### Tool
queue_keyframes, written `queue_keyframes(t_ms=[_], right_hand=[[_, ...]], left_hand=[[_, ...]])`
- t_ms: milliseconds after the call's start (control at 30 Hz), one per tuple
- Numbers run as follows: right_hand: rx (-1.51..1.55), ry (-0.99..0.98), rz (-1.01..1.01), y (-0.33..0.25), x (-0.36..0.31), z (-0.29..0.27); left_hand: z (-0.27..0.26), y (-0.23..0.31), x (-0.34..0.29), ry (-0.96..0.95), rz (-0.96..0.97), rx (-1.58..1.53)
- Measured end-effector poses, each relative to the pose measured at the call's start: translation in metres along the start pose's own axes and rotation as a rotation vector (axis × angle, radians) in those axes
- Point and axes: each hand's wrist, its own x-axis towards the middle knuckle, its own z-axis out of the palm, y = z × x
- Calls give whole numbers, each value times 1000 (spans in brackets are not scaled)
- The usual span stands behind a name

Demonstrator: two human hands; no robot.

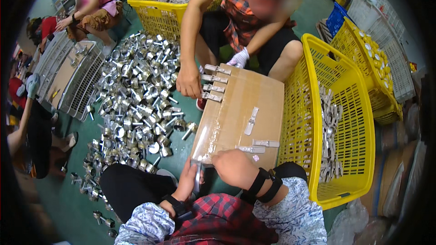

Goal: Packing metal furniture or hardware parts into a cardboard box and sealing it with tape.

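Note:
At the near left corner of a taped cardboard box (pixel 240 104), my left hand (pixel 186 182) is closed round a shiny metal piece (pixel 198 176), held upright. My right hand (pixel 235 169) is closed just beside it, over the box's near edge, fingertips pinched near the metal piece. Whatever those fingertips hold is hidden. By my right knuckles lie flat grey metal strips with buckle-like ends (pixel 265 143), and another such strip (pixel 251 120) lies farther up the box. Several more strips (pixel 213 87) line the far left edge, where a co-worker's bare hand (pixel 189 81) touches one.
A heap of small metal cups with stems (pixel 136 95) covers the floor at left. At right stands a yellow basket (pixel 313 109) with grey strips inside; another yellow basket (pixel 154 16) is behind the heap. A co-worker sits opposite, a gloved hand (pixel 239 58) near the box's far edge.

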Motion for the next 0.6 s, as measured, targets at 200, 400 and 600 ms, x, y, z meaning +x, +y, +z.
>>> queue_keyframes(t_ms=[200, 400, 600], right_hand=[[-13, 15, -24, 5, -2, 6], [-15, 37, -21, 6, -6, 4], [31, 70, -91, 14, 0, 11]], left_hand=[[5, 0, 0, -15, 18, 18], [10, -1, 1, -6, 14, 20], [5, 0, 6, 10, 20, 20]])
